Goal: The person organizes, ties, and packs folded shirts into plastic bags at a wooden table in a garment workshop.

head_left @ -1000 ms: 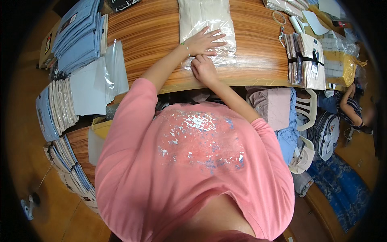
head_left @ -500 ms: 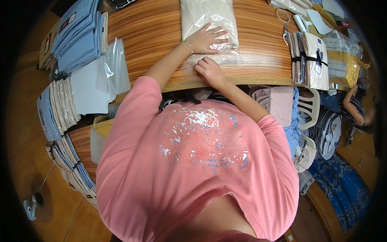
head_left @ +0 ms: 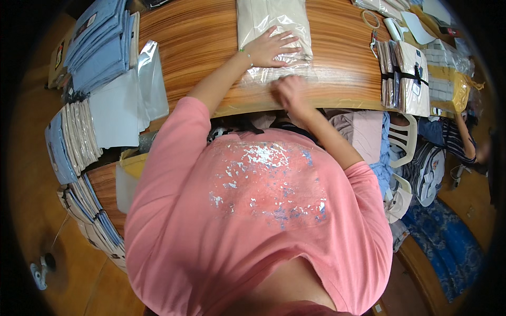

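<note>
The left hand (head_left: 271,50) lies flat, fingers spread wide, on a cream folded cloth in a clear plastic bag (head_left: 274,26) that rests on the wooden table (head_left: 200,37), near its front edge. The right hand (head_left: 287,89) is curled at the bag's near end — it looks blurred, so whether it pinches the plastic I cannot tell. Stacks of blue folded cloth (head_left: 97,42) sit well apart to the left — a banded bundle (head_left: 406,76) to the right.
</note>
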The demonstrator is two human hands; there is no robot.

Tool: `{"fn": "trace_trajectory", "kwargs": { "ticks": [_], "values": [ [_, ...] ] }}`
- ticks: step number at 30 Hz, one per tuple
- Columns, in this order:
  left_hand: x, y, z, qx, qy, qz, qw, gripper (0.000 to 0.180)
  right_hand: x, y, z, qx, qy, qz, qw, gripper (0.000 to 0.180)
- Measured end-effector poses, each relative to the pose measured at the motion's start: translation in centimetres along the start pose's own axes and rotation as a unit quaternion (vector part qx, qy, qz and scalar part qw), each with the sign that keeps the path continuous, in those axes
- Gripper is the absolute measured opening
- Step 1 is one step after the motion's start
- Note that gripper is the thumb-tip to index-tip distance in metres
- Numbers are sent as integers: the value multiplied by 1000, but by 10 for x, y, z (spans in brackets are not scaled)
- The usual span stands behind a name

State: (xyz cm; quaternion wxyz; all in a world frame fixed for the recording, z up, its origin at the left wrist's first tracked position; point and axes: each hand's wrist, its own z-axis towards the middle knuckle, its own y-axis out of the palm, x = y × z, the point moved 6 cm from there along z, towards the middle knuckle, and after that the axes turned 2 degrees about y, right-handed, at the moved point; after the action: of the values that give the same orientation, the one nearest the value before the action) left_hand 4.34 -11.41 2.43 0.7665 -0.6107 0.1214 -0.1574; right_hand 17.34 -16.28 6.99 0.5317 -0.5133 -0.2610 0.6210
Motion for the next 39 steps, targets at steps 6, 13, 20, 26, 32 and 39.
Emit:
{"fn": "trace_trajectory", "kwargs": {
  "ticks": [6, 13, 20, 26, 32, 39],
  "values": [
    [1, -2, 4, 7, 4, 7, 1000, 55, 38, 3, 5, -4, -10, -8, 1000, 13],
    [0, 0, 3, -7, 4, 21, 1000, 56, 31, -9, 2, 27, -27, -26, 999, 13],
    [1, 0, 3, -15, 4, 26, 1000, 56, 18, -19, -18, 48, -25, -18, 998, 18],
    [0, 0, 6, -3, 3, 3, 1000, 59, -12, -8, -49, 4, -35, 1, 999, 24],
    [0, 0, 1, -21, -10, 5, 1000, 60, 39, -48, -28, 66, 65, -119, 989, 52],
    [3, -2, 7, -13, 4, 7, 1000, 62, 80, -32, -18, -156, 50, -187, 969, 11]
  ]
}}
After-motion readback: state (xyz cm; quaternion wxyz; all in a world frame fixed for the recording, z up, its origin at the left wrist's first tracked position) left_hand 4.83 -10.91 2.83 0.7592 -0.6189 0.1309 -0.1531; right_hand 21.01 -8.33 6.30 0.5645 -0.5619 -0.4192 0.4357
